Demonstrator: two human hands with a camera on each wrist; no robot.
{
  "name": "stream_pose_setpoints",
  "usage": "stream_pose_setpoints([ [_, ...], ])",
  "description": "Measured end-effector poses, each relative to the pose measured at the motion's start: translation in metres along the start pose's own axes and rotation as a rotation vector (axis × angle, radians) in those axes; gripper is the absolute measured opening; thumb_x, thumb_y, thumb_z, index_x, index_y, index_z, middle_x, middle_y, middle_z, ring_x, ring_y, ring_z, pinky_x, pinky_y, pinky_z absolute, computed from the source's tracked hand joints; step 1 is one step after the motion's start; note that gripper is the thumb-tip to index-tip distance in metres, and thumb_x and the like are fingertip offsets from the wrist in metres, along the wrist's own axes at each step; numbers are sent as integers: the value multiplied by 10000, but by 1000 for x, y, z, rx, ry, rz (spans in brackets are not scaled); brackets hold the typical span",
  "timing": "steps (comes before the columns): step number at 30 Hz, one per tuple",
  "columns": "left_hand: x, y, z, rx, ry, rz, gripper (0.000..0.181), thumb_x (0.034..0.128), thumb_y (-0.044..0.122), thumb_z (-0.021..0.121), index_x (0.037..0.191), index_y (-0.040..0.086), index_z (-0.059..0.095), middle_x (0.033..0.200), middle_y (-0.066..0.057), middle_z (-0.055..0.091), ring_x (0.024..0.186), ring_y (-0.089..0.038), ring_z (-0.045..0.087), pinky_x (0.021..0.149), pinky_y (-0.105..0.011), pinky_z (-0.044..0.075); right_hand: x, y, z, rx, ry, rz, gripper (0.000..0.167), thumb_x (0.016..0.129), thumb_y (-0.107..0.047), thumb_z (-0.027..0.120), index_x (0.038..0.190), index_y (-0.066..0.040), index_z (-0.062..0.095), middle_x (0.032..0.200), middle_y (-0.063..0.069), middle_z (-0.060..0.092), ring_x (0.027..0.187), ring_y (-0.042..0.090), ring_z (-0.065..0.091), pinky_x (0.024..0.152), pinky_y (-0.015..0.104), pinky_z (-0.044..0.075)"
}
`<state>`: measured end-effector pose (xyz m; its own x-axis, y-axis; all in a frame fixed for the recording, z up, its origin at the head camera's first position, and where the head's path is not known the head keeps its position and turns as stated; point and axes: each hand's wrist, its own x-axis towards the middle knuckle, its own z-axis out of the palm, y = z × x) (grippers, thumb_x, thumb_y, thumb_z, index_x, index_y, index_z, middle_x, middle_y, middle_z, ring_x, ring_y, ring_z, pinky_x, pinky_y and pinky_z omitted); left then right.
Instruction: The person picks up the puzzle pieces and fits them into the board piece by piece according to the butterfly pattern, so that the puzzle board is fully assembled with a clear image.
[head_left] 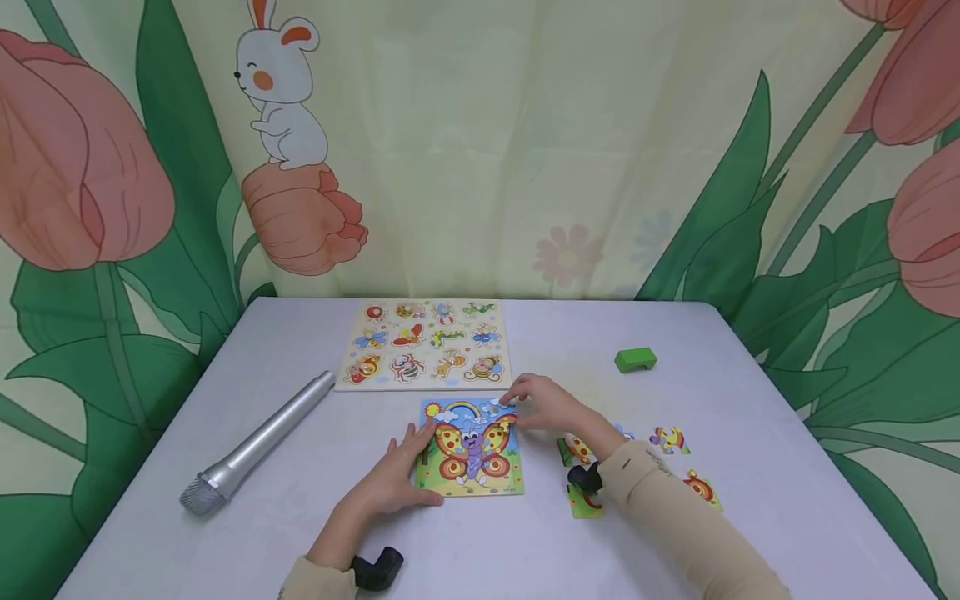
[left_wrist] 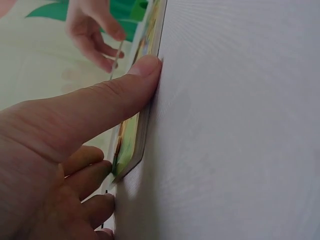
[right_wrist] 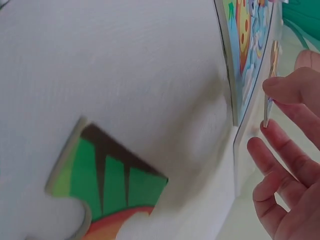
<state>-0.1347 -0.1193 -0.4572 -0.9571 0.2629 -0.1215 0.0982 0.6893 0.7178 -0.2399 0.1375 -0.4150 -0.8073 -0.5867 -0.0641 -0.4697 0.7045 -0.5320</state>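
A butterfly jigsaw board [head_left: 483,487] lies flat on the table. My left hand [head_left: 393,473] rests against its left side, fingers spread, with the thumb [left_wrist: 142,70] on the near edge. Over the board's upper right corner, my right hand [head_left: 546,403] pinches a thin puzzle piece [right_wrist: 271,82] between thumb and fingers. That piece is held edge-on in both wrist views, so its picture is mostly hidden. Loose puzzle pieces lie right of the board, among them a green one with dark stripes [right_wrist: 112,172]; the right forearm partly covers some.
Behind the jigsaw stands out a larger insect picture board [head_left: 427,346], lying flat. A silver microphone [head_left: 258,446] lies at left. A green block [head_left: 636,360] sits at the back right. More pieces [head_left: 670,439] lie beyond the right forearm. A printed curtain [head_left: 480,167] hangs behind the table.
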Motion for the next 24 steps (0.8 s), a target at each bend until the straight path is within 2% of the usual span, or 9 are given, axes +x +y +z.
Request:
stream_pose_setpoints([
  [5, 0, -1, 0, 2, 2, 17, 1019, 629, 269, 836, 1444, 72, 257, 1493, -93, 232, 1377, -325, 91, 1108, -503, 45, 7, -2, 5, -14, -19, -3, 275, 701, -69, 763, 968, -115, 715, 974, 23, 579, 871, 175, 511, 770, 317, 465],
  [13, 1, -2, 0, 2, 1, 14, 1022, 628, 279, 836, 1444, 72, 256, 1493, -98, 231, 1378, -323, 89, 1108, -502, 48, 13, -5, 11, -63, -38, -15, 286, 690, -89, 778, 970, -110, 721, 967, 22, 576, 857, 154, 514, 768, 307, 467],
  [24, 0, -1, -1, -4, -4, 14, 1025, 626, 273, 837, 1445, 75, 253, 1495, -102, 222, 1377, -329, 84, 1107, -504, 44, 19, -13, 13, -191, -81, 34, 295, 695, -112, 775, 985, -117, 725, 970, 11, 587, 842, 135, 515, 759, 282, 460],
])
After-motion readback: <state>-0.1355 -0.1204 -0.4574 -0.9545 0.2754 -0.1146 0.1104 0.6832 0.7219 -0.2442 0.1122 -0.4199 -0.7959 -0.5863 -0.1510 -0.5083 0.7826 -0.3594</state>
